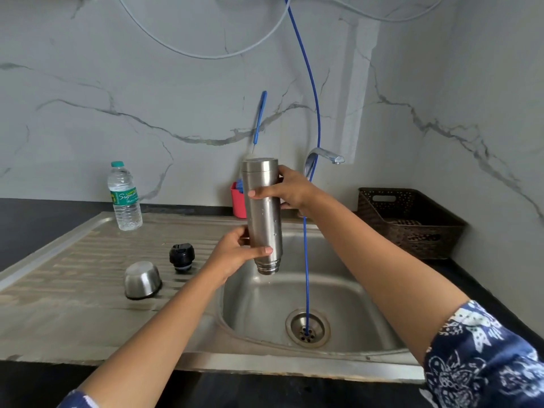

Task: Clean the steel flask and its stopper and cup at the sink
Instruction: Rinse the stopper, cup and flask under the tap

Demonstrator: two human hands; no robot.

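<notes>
Brushed steel flask (263, 213), cup (142, 280), sink (265, 304); black plastic stopper (182, 256); glossy marble wall (147, 83).

Soft, even light fills my view, bright on the marble wall (176, 83) and much dimmer on the dark counter (35, 228), and what shadows there are lie faint and soft-edged. A pale sheen runs down the steel flask (263, 213) and over the sink (259, 304) basin. The wide lens bows straight lines toward the edges, and fine detail looks slightly soft all over.
</notes>
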